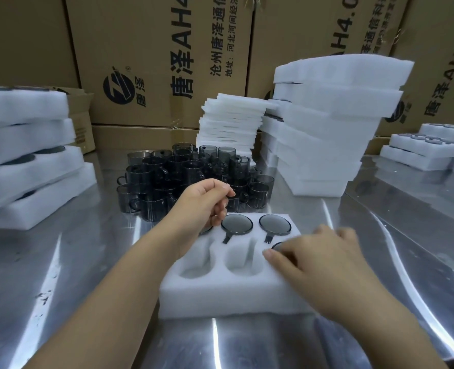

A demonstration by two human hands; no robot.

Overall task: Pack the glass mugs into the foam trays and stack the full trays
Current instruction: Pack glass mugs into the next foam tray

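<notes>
While flat right hand [316,260] presses mug [276,245] in tray [220,296], left hand [207,206] curls; hold unclear.

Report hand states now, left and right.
Left hand: fingers curled, pinching the rim of a loose mug.
Right hand: open, blurred, fingers on a seated mug in the foam tray.

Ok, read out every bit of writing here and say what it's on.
"唐泽", beside logo: middle brown cardboard box.
"唐泽AH4", cut off: same box.
"沧州唐泽通信", cut off: same box.
"地址:河北河间经济", cut off: same box.
"AH4.0": right brown cardboard box.
"唐泽AH4", cut off: far-right brown cardboard box.
Small label, left open brown carton: too blurred.
</notes>
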